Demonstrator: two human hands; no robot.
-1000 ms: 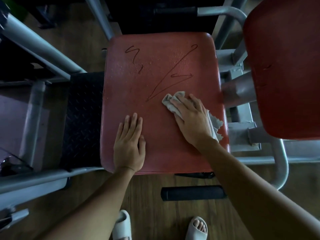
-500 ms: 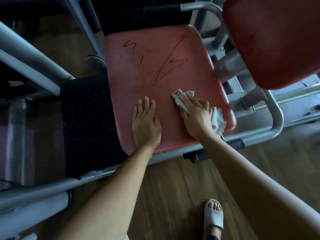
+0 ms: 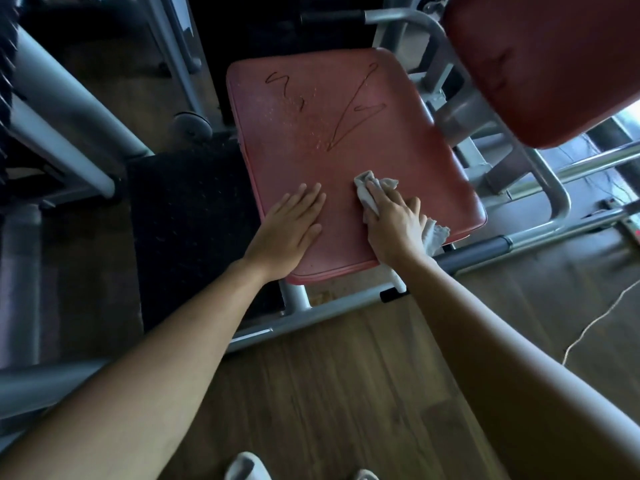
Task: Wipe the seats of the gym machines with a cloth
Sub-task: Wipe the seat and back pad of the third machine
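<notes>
Nearest, the left hand (image 3: 289,230) stayed flat and relaxed on the seat (image 3: 329,140), bracing. Beside it, the right hand (image 3: 394,226) gripped the bunched cloth (image 3: 379,186) against the seat's near right corner, drawn back from the scribbled marks (image 3: 346,112), which remained unwiped farther up.

Dark wood-plank floor (image 3: 346,393), black mat (image 3: 194,220)

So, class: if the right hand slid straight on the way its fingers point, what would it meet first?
The right hand would cross bare seat, then probably meet the zigzag mark near its lower tip.
</notes>
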